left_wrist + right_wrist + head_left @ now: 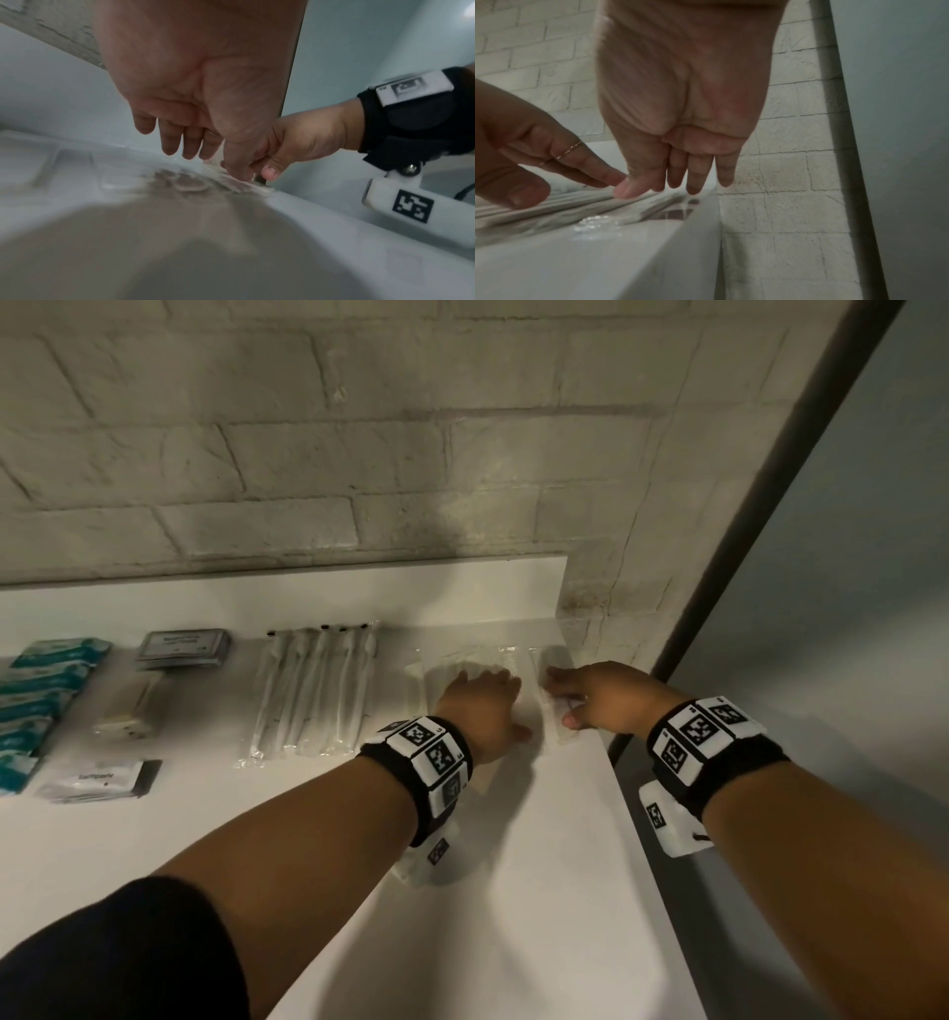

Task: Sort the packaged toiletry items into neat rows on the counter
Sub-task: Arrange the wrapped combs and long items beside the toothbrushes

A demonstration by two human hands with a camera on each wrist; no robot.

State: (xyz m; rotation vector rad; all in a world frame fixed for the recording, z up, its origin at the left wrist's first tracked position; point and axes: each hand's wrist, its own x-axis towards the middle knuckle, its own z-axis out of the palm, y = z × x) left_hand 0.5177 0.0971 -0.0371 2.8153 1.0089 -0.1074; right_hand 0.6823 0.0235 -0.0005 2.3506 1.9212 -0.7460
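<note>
Several clear plastic packets (447, 667) lie side by side at the far right end of the white counter (539, 891). My left hand (482, 701) lies flat on them with straight fingers, and the left wrist view has its fingertips (190, 152) just above the crinkled packets (185, 182). My right hand (590, 695) is beside it at the counter's right edge. Its straight fingers and thumb touch the outermost clear packet (562, 737). In the right wrist view the right hand (680, 182) points down at the packets (590, 209), with the left hand (564, 162) close by.
To the left lie rows of wrapped toothbrushes (313, 690), grey boxes (182, 649), a small pale packet (128, 711), a toothpaste sachet (97, 780) and teal packets (41, 690). A brick wall (359, 454) backs the counter. A dark post (770, 480) stands to the right.
</note>
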